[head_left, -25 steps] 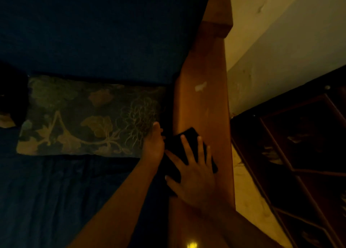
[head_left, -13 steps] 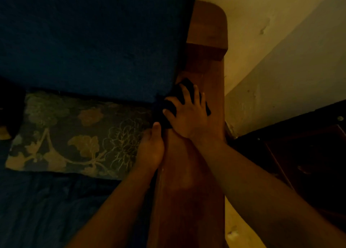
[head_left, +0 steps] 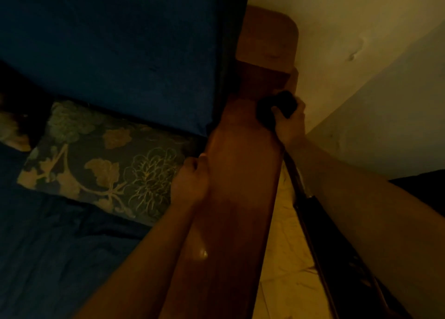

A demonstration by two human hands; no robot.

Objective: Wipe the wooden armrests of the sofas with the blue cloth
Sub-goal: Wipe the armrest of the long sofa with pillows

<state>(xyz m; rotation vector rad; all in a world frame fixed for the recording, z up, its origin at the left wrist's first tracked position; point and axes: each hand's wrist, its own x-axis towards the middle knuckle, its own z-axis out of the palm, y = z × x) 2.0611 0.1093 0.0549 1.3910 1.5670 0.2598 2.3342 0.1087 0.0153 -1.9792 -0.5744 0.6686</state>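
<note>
Dim room, right hand (head_left: 290, 125) gripping bunched dark cloth (head_left: 277, 106) at far right edge of wooden armrest (head_left: 236, 186), left hand (head_left: 190, 181) curled on armrest's left edge, floral cushion (head_left: 101, 159) beside it, blue sofa back (head_left: 108, 48), wall (head_left: 361, 29) at right

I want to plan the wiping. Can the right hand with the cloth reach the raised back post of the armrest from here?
Probably yes. The right hand holds the cloth at the armrest's far end, right beside the post, and nothing lies between them.

Pillow (head_left: 103, 160): floral pattern, lying on the dark blue seat (head_left: 48, 258)
Wall (head_left: 361, 29): pale, marked
Floor (head_left: 286, 258): light
</note>
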